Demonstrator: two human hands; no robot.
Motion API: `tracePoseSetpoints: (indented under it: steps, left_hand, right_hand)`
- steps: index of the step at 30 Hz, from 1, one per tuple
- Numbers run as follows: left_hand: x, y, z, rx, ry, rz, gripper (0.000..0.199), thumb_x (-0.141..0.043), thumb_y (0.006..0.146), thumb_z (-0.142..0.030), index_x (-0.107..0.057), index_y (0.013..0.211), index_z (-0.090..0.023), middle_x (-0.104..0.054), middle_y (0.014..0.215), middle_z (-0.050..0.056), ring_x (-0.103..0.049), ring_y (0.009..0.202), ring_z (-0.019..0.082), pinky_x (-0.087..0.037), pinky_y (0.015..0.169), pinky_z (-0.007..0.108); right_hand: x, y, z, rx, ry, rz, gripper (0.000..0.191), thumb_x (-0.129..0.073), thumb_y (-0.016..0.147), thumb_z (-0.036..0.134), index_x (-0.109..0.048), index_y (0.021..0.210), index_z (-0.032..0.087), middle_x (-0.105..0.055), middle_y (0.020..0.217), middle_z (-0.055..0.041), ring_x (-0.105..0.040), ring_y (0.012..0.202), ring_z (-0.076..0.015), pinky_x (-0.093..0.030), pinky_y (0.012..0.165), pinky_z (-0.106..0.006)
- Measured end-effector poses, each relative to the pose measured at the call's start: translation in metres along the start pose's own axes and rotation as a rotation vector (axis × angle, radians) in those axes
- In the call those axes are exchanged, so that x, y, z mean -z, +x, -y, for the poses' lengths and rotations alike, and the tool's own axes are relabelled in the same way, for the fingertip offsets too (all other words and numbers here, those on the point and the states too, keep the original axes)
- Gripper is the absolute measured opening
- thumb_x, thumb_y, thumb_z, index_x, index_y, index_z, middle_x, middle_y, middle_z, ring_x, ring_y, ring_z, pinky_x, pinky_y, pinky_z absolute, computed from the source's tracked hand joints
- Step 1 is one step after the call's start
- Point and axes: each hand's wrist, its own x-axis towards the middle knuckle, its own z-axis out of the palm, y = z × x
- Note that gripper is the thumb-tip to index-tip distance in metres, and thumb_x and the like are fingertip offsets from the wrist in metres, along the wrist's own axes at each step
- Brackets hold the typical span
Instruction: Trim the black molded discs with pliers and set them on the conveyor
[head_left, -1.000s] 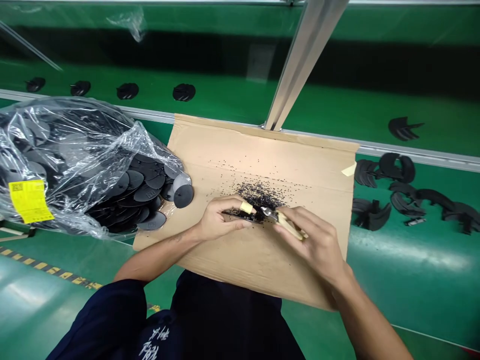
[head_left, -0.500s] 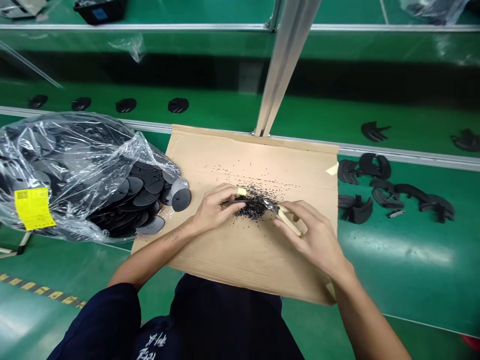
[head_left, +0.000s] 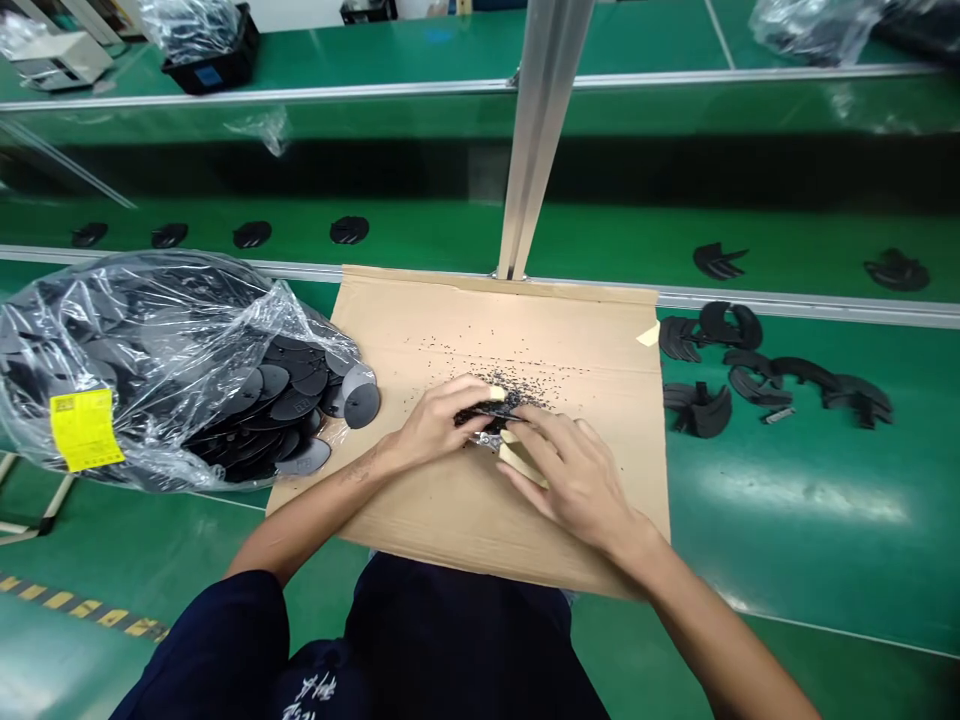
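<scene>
My left hand (head_left: 448, 415) is closed on a black part (head_left: 480, 412) above a cardboard sheet (head_left: 420, 520), a pale cover on one fingertip. In my right hand (head_left: 566, 465) are pliers with cream handles (head_left: 519, 458), their metal jaws close beside the black part. The two hands nearly meet. Small black bits (head_left: 525, 385) lie scattered on the cardboard around and beyond them. How the jaws meet the part is partly hidden by fingers.
A clear plastic bag (head_left: 165, 350) of black discs (head_left: 362, 405) spills at the left. Curved black parts (head_left: 806, 372) lie on the green table at right. A metal post (head_left: 536, 140) rises behind the cardboard. More black parts sit along the back.
My right hand and the pliers have moved left, up to the black part in my left hand. The head view has shifted slightly.
</scene>
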Motion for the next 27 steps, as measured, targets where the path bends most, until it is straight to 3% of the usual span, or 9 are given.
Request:
tracePoseSetpoints:
  steps: [5, 9, 16, 27]
  left_hand:
    - [0.003, 0.000, 0.004, -0.041, -0.016, -0.040, 0.031, -0.060, 0.088, -0.004, -0.073, 0.113, -0.018, -0.075, 0.108, 0.009, -0.071, 0.100, 0.017, -0.060, 0.089, 0.032]
    - [0.003, -0.001, 0.004, -0.045, -0.096, -0.087, 0.028, -0.064, 0.087, -0.005, -0.074, 0.112, -0.016, -0.077, 0.105, 0.010, -0.073, 0.099, 0.017, -0.060, 0.088, 0.030]
    - [0.003, -0.002, 0.001, -0.043, -0.173, -0.105, 0.023, -0.068, 0.090, -0.013, -0.075, 0.112, -0.017, -0.078, 0.104, 0.011, -0.075, 0.097, 0.017, -0.061, 0.085, 0.030]
    - [0.003, -0.007, 0.008, -0.060, -0.170, -0.091, 0.026, -0.069, 0.092, -0.014, -0.074, 0.116, -0.019, -0.079, 0.102, 0.012, -0.075, 0.096, 0.017, -0.063, 0.083, 0.030]
  right_hand:
    - [0.017, 0.001, -0.002, 0.088, 0.210, -0.023, 0.033, -0.065, 0.095, 0.032, -0.059, 0.123, 0.015, -0.065, 0.125, -0.0179, -0.066, 0.112, -0.0263, -0.060, 0.084, -0.040]
    - [0.022, 0.007, -0.024, -0.025, 0.188, -0.130, 0.035, -0.069, 0.092, 0.028, -0.059, 0.125, 0.018, -0.069, 0.110, -0.0129, -0.068, 0.098, -0.0246, -0.059, 0.080, -0.041]
    - [0.011, 0.015, -0.044, 0.000, 0.142, -0.007, 0.034, -0.068, 0.093, 0.031, -0.060, 0.124, 0.018, -0.072, 0.107, -0.0119, -0.069, 0.093, -0.0245, -0.056, 0.075, -0.039]
    - [-0.002, 0.013, -0.046, 0.019, 0.145, -0.007, 0.037, -0.069, 0.093, 0.024, -0.059, 0.128, 0.017, -0.073, 0.104, -0.0114, -0.069, 0.090, -0.0218, -0.058, 0.076, -0.034]
